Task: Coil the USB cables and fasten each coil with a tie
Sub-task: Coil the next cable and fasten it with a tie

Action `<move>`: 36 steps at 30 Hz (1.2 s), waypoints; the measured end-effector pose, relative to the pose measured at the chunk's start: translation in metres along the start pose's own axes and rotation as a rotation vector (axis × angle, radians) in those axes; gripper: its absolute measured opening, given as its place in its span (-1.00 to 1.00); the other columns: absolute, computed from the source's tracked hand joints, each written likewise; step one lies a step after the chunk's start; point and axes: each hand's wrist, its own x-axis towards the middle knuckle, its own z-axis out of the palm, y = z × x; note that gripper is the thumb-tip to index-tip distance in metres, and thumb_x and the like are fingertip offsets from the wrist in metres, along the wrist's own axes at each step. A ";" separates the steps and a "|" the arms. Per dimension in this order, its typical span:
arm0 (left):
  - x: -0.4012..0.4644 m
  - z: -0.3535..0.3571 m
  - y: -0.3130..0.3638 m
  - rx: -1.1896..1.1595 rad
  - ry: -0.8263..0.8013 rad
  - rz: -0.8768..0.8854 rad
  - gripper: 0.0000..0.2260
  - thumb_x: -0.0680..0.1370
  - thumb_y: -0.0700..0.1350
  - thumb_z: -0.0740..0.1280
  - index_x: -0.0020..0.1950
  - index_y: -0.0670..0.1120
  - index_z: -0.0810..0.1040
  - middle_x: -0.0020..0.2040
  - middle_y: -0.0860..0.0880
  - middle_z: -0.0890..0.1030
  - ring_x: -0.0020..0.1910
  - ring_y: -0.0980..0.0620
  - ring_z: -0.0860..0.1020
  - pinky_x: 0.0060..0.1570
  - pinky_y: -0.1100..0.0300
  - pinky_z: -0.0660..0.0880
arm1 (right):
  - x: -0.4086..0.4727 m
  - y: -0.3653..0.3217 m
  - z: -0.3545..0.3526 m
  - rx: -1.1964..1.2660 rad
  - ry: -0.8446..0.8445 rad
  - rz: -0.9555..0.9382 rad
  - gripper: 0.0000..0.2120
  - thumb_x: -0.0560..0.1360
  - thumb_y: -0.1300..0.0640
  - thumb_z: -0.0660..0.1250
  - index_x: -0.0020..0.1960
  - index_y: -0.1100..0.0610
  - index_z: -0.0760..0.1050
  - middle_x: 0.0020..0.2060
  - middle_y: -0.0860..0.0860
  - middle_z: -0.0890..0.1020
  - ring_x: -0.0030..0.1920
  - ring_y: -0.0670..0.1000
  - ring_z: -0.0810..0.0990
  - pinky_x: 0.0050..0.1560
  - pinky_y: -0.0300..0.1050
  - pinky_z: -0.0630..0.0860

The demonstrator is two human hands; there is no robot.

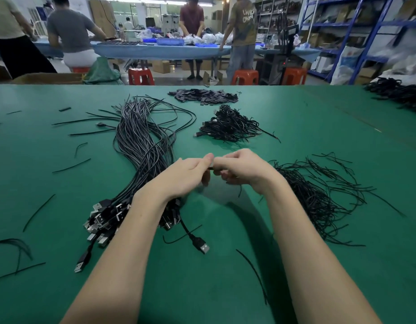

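both hands [211, 170] hiding a coil

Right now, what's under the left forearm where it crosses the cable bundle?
The left forearm lies over the bundle of uncoiled USB cables. Their USB plugs fan out on either side of it. The cable stretch directly beneath is covered, so I cannot see how it lies.

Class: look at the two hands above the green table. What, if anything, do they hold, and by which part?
Both the left hand and right hand pinch something thin and black between them; which part cannot be told.
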 end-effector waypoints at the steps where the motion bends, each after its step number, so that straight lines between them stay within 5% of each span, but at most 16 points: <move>1: 0.000 0.000 0.004 0.020 -0.013 0.046 -0.52 0.69 0.20 -0.01 -0.10 -0.04 0.56 -0.12 0.05 0.61 -0.05 0.03 0.53 0.14 0.07 0.41 | 0.000 0.002 -0.007 0.131 0.017 -0.004 -0.87 0.45 0.14 0.43 -0.24 0.14 0.66 -0.32 0.05 0.54 -0.38 -0.04 0.41 -0.32 -0.25 0.46; 4: 0.002 -0.001 0.014 0.004 0.048 0.147 -0.58 0.69 0.20 0.03 -0.25 0.08 0.47 -0.38 0.13 0.47 -0.33 0.15 0.44 -0.26 0.15 0.34 | 0.000 0.006 -0.019 0.420 -0.045 -0.081 -0.92 0.50 0.23 0.45 -0.05 0.20 0.71 -0.17 0.11 0.51 -0.30 -0.06 0.42 -0.26 -0.29 0.47; 7: 0.001 -0.005 0.020 -0.220 0.054 0.201 -0.56 0.71 0.13 0.07 -0.30 0.32 0.55 -0.52 0.23 0.41 -0.48 0.26 0.38 -0.34 0.24 0.28 | 0.002 0.008 -0.009 0.680 -0.077 -0.173 -0.79 0.58 0.20 0.39 0.19 0.22 0.61 -0.10 0.06 0.67 -0.14 -0.02 0.61 -0.08 -0.25 0.59; 9: -0.001 -0.007 0.021 -0.372 0.065 0.248 -0.53 0.74 -0.03 0.07 -0.28 0.20 0.59 -0.52 0.26 0.45 -0.47 0.31 0.41 -0.37 0.41 0.32 | 0.005 0.008 0.002 0.778 -0.073 -0.178 -0.70 0.64 0.07 0.30 0.29 0.21 0.55 0.07 0.08 0.69 0.03 -0.01 0.67 0.03 -0.18 0.61; 11: -0.001 -0.008 0.027 -0.528 0.083 0.225 -0.62 0.73 -0.10 0.08 -0.24 0.05 0.49 -0.50 0.22 0.40 -0.48 0.29 0.38 -0.40 0.45 0.32 | 0.009 0.007 0.015 0.678 -0.076 -0.188 -0.68 0.69 0.04 0.19 0.30 0.18 0.56 0.11 0.03 0.68 0.08 -0.01 0.64 0.17 -0.07 0.59; 15: 0.003 -0.009 0.038 -0.753 0.088 0.157 -0.69 0.71 -0.11 0.09 -0.25 -0.02 0.28 -0.43 0.13 0.27 -0.46 0.15 0.20 -0.43 0.29 0.22 | 0.007 0.007 0.030 0.279 -0.062 -0.389 -0.70 0.61 0.36 0.17 0.08 0.05 0.59 0.00 -0.06 0.68 0.09 -0.10 0.62 0.26 -0.10 0.54; 19: -0.002 -0.016 0.039 -0.947 0.066 0.170 -0.72 0.69 -0.15 0.09 -0.22 -0.01 0.22 -0.36 0.06 0.21 -0.38 0.08 0.14 -0.41 0.30 0.24 | 0.007 0.009 0.013 -0.099 -0.111 -0.456 -0.72 0.60 0.21 0.34 0.15 -0.17 0.55 0.11 -0.25 0.65 0.26 -0.13 0.56 0.26 -0.27 0.50; 21: -0.003 -0.018 0.040 -0.947 0.085 0.180 -0.72 0.68 -0.16 0.10 -0.23 0.00 0.21 -0.35 0.06 0.20 -0.35 0.06 0.13 -0.38 0.27 0.20 | 0.009 0.012 0.018 -0.240 -0.045 -0.431 -0.82 0.60 0.13 0.39 0.15 -0.11 0.59 0.14 -0.14 0.66 0.26 -0.08 0.57 0.34 -0.15 0.47; 23: -0.003 -0.017 0.043 -0.950 0.082 0.178 -0.73 0.68 -0.15 0.10 -0.23 0.00 0.21 -0.35 0.06 0.19 -0.34 0.05 0.12 -0.38 0.26 0.18 | 0.009 0.013 0.030 -0.244 0.039 -0.486 -0.87 0.59 0.18 0.40 -0.03 -0.05 0.60 -0.08 -0.11 0.67 0.04 -0.12 0.61 0.21 -0.16 0.50; 25: -0.004 -0.016 0.046 -0.989 0.068 0.180 -0.73 0.69 -0.13 0.09 -0.21 -0.01 0.24 -0.35 0.06 0.20 -0.35 0.06 0.13 -0.38 0.26 0.16 | 0.008 0.012 0.034 -0.283 0.135 -0.544 -0.64 0.58 0.22 0.39 -0.29 -0.15 0.48 -0.39 -0.19 0.51 -0.35 -0.17 0.45 -0.18 -0.27 0.42; 27: -0.005 -0.015 0.048 -1.067 0.100 0.180 -0.73 0.71 -0.10 0.07 -0.20 -0.03 0.28 -0.35 0.05 0.23 -0.36 0.08 0.16 -0.38 0.25 0.15 | 0.006 0.008 0.028 -0.330 0.150 -0.547 -0.58 0.59 0.15 0.39 -0.41 -0.11 0.43 -0.50 -0.12 0.32 -0.45 -0.06 0.19 -0.40 -0.22 0.21; 32: -0.004 -0.010 0.057 -1.165 0.147 0.149 -0.64 0.73 0.01 0.05 -0.23 -0.07 0.32 -0.38 0.02 0.26 -0.40 0.07 0.28 -0.33 0.23 0.27 | -0.006 0.000 0.008 -0.284 -0.002 -0.401 -0.59 0.56 -0.01 0.43 -0.24 0.33 0.58 -0.42 0.13 0.31 -0.38 0.04 0.18 -0.30 -0.04 0.16; 34: -0.006 -0.014 0.060 -1.275 0.109 0.167 -0.63 0.74 0.01 0.04 -0.25 -0.06 0.29 -0.40 0.04 0.20 -0.43 0.08 0.21 -0.37 0.25 0.25 | -0.015 -0.010 0.000 -0.227 -0.079 -0.396 -0.73 0.50 -0.02 0.45 -0.18 0.18 0.72 -0.38 0.29 0.53 -0.38 0.12 0.30 -0.26 -0.01 0.28; 36: -0.007 -0.020 0.064 -1.372 0.077 0.208 -0.63 0.74 0.01 0.03 -0.25 -0.05 0.27 -0.40 0.05 0.17 -0.44 0.08 0.18 -0.40 0.26 0.26 | -0.022 -0.017 -0.009 -0.178 -0.121 -0.410 -0.80 0.43 -0.01 0.42 -0.18 0.08 0.76 -0.12 0.48 0.62 -0.18 0.33 0.60 0.02 0.18 0.54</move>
